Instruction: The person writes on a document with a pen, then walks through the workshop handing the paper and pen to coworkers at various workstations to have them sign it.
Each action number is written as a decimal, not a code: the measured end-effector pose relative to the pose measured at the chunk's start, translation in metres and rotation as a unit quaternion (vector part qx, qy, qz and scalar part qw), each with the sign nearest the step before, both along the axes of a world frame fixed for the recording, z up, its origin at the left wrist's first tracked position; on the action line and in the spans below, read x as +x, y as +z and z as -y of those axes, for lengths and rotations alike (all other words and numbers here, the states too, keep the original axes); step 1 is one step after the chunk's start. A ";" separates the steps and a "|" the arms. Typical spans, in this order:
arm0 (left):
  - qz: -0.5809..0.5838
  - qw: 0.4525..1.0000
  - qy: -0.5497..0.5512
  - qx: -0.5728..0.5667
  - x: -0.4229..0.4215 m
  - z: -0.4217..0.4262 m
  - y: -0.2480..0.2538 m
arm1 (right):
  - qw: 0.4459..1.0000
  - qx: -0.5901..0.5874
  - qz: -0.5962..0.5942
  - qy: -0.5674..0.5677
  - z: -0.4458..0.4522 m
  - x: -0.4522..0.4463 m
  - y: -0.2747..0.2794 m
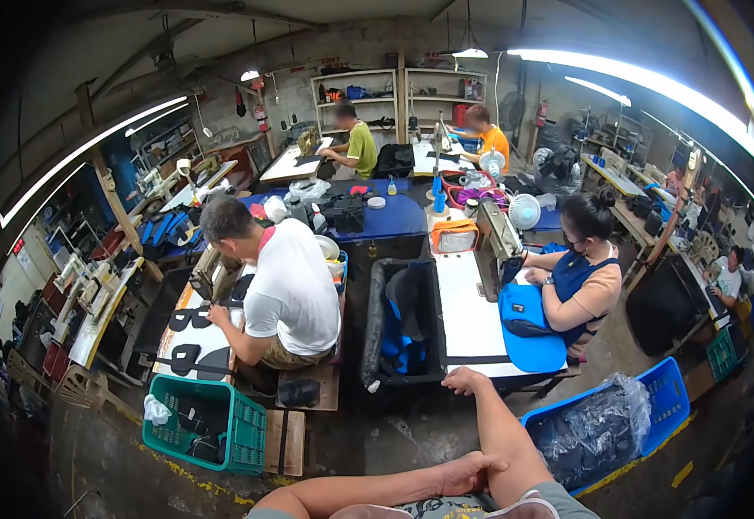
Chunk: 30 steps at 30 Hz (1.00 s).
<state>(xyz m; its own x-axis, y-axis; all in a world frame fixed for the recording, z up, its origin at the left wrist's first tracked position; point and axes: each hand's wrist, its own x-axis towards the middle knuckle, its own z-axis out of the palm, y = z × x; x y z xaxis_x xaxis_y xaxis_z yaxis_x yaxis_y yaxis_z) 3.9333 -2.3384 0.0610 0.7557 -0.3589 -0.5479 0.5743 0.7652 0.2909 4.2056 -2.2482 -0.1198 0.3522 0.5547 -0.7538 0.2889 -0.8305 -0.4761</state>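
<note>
My left hand (pixel 474 472) lies across my body, its fingers closed around my right forearm near the elbow. My right arm stretches forward, and my right hand (pixel 463 381) is at the near left corner of a white sewing table (pixel 468 333). Its fingers look loosely curled, with nothing visible in them; whether they touch the table is hard to tell. On that table lie a blue bag (pixel 528 316) and a sewing machine (pixel 500 242), where a co-worker in a blue top handles blue fabric.
A black-lined bin (pixel 375 346) stands left of the table. A blue crate (pixel 667 406) with plastic-wrapped goods is at right, a green crate (pixel 247 432) at left. A co-worker in a white shirt (pixel 286 277) sews black pieces. Further co-workers sit behind.
</note>
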 end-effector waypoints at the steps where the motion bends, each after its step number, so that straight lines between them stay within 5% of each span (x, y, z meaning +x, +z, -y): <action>1: 0.027 0.999 -0.014 0.018 0.003 -0.001 -0.013 | 1.000 -0.002 0.001 -0.002 0.003 -0.001 0.000; 6: 0.135 0.985 -0.079 0.076 0.006 0.002 -0.064 | 0.999 -0.009 -0.025 -0.024 0.017 -0.008 -0.001; 10: 0.151 0.979 -0.072 0.116 0.002 -0.001 -0.027 | 0.998 -0.007 -0.020 -0.067 0.021 0.015 0.000; 14: 0.096 0.988 -0.116 0.018 0.002 -0.002 -0.051 | 0.991 0.009 -0.040 -0.128 0.055 -0.002 -0.018; 18: -0.021 0.994 -0.105 -0.021 -0.007 -0.009 -0.022 | 0.993 -0.013 -0.033 -0.113 0.056 -0.017 -0.016; 23: -0.025 0.994 -0.110 -0.004 -0.019 -0.004 -0.034 | 0.994 -0.055 -0.037 -0.088 0.073 -0.040 -0.026; 30: 0.096 0.985 -0.136 0.041 -0.028 -0.001 -0.054 | 0.992 -0.018 -0.009 -0.122 0.074 -0.028 -0.010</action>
